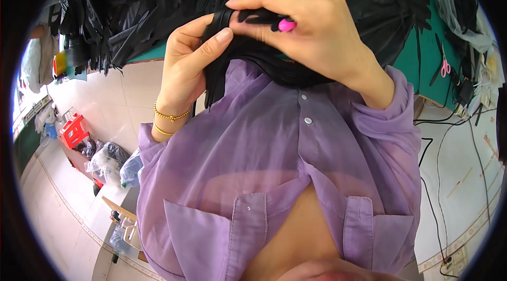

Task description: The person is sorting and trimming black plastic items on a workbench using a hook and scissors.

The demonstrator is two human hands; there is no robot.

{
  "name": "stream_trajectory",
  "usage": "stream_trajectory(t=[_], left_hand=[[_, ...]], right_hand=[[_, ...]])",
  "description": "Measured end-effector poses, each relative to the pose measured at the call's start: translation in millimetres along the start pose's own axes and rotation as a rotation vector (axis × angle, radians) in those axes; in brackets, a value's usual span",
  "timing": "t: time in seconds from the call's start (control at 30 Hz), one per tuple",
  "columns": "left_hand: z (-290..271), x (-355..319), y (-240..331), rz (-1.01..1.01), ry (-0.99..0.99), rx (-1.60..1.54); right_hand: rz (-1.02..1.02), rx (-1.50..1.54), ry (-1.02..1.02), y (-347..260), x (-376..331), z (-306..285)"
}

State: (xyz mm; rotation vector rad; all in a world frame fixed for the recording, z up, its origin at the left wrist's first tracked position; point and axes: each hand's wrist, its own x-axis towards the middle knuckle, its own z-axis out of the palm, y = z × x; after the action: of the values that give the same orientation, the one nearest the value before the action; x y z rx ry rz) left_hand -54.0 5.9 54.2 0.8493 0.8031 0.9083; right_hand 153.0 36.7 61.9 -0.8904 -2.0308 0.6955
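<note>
My left hand is closed, its thumb and fingers pinching a bundle of black fabric strips that hangs down in front of my chest. My right hand is curled at the upper middle, its index finger and thumb reaching the same black material beside the left fingertips. Inside the right palm sits a slim dark tool with a rounded bright pink end; the fingers hide most of it, so I cannot tell its kind. More black strips sag below the right hand, in front of the table.
Large heaps of black strips cover the green table. Pink-handled scissors lie at its right side, near clear plastic. A yellow tape roll is at the left edge. A red basket, bags and floor cables lie lower.
</note>
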Motion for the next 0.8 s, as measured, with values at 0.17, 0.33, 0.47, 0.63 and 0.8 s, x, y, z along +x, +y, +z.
stream_trajectory(t=[0.17, 0.33, 0.47, 0.63, 0.8], left_hand=[[-17, 13, -3, -0.063, 0.028, -0.270], [-75, 43, -5, -0.129, 0.058, -0.506], [-94, 42, -7, -0.113, 0.188, -0.641], [-81, 49, -9, -0.026, 0.375, -0.201], [-69, 57, -12, 0.103, 0.479, 0.285]], right_hand=[[0.310, 0.157, 0.490, 41, 15, -70], [0.308, -0.126, 1.137, 160, -51, -262], [0.390, -0.151, 1.602, 124, -128, -339], [0.811, -0.103, 1.103, 2, -177, -256], [0.841, 0.153, 0.596, -67, -260, -223]])
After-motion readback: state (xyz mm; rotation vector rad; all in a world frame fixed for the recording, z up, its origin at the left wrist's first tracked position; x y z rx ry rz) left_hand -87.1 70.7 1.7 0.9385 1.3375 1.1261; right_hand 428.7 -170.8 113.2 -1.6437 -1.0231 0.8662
